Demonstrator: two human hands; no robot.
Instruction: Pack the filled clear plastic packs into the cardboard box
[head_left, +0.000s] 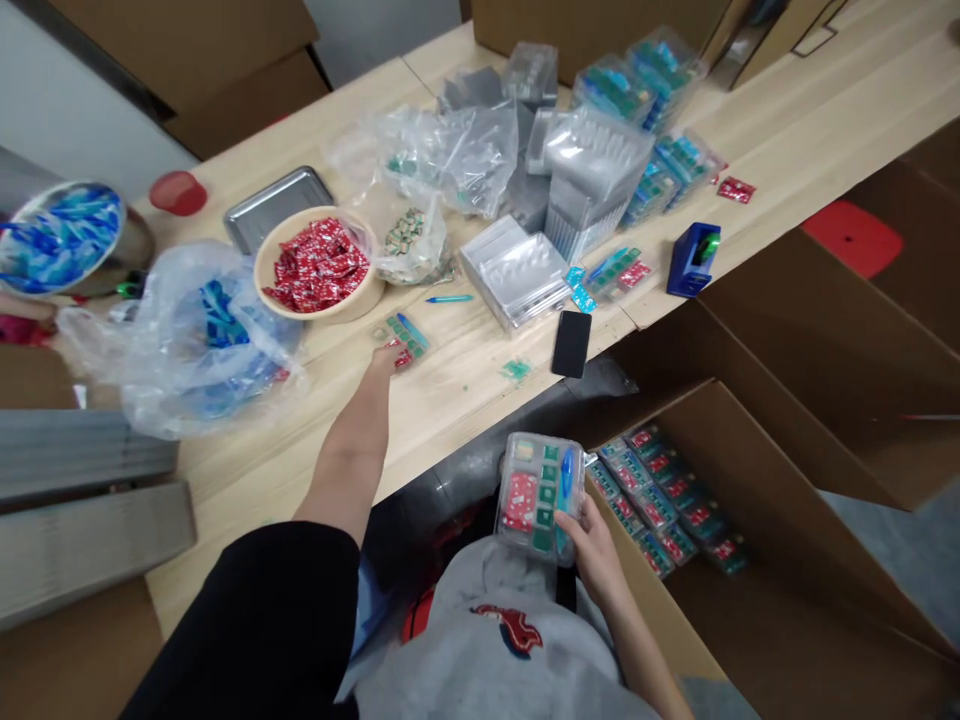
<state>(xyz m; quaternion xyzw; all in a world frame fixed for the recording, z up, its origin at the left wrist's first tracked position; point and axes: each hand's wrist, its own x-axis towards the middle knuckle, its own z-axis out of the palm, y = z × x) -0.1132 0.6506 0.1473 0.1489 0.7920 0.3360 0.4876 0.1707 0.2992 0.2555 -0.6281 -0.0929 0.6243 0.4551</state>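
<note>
Grey shirt point(450, 640) lowermost, right hand point(591, 548) grips filled tray point(525, 500) clear of table edge point(450, 437).

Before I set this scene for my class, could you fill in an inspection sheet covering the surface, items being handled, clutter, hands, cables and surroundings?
Surface: pale wood-look table, crowded toward the back.
Items being handled: filled clear case, held off the table; flat pack on the table, showing red, green and blue contents.
Clutter: tan bowl of red packets, black phone, blue dispenser, stacked clear trays.
Hands: left hand at the flat pack, grip unclear; right hand holding the filled clear case.
Cables: nothing seen.
Surroundings: open cardboard box containing more filled cases.
</note>
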